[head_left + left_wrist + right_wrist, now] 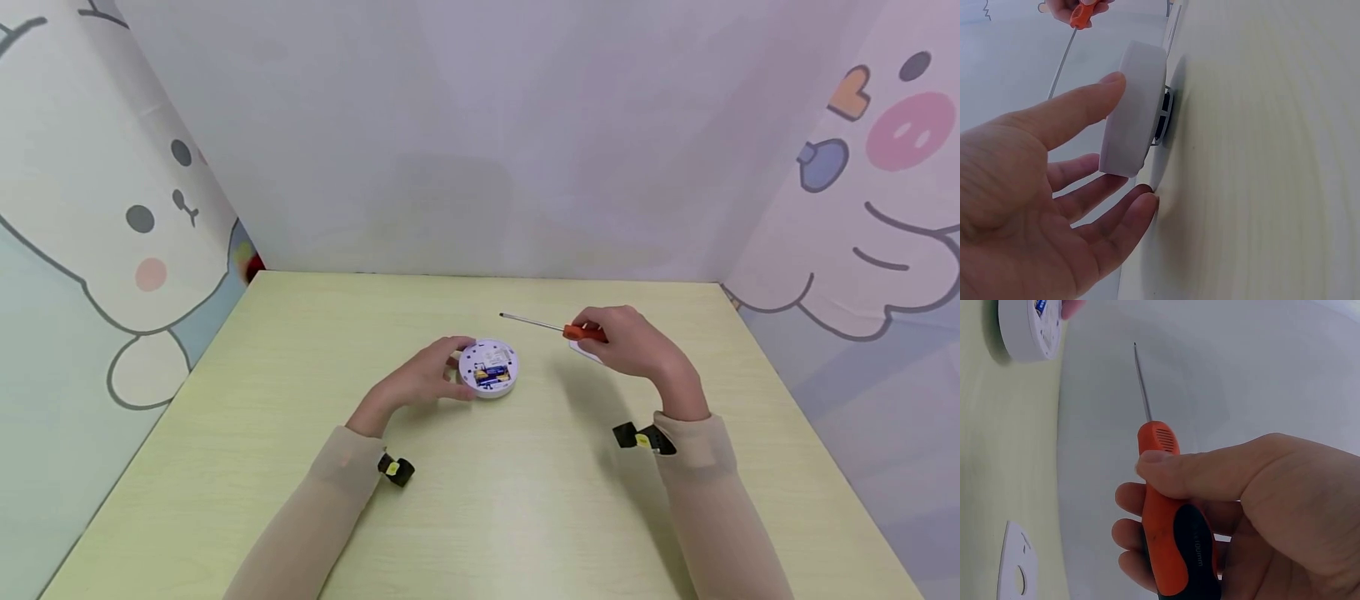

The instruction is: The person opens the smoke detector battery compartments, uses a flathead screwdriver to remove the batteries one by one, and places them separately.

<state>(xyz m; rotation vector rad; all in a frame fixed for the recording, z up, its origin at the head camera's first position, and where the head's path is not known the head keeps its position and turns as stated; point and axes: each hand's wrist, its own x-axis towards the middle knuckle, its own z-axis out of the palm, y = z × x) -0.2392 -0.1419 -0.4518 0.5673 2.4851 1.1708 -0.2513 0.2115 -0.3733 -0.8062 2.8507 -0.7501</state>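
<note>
A round white device, which looks like a smoke detector, has batteries showing in its upturned face. My left hand holds it by the rim, thumb on the near side and fingers on the far side. In the left wrist view, a dark-slotted part juts from its underside toward the table. To the right, my right hand grips a screwdriver by its orange and black handle. The thin metal shaft points left, raised above the table and apart from the detector.
A flat white plate with a round hole lies on the table, partly hidden below the right hand in the head view. The pale wooden table ends at a light wall. Cartoon-printed sheets flank both sides.
</note>
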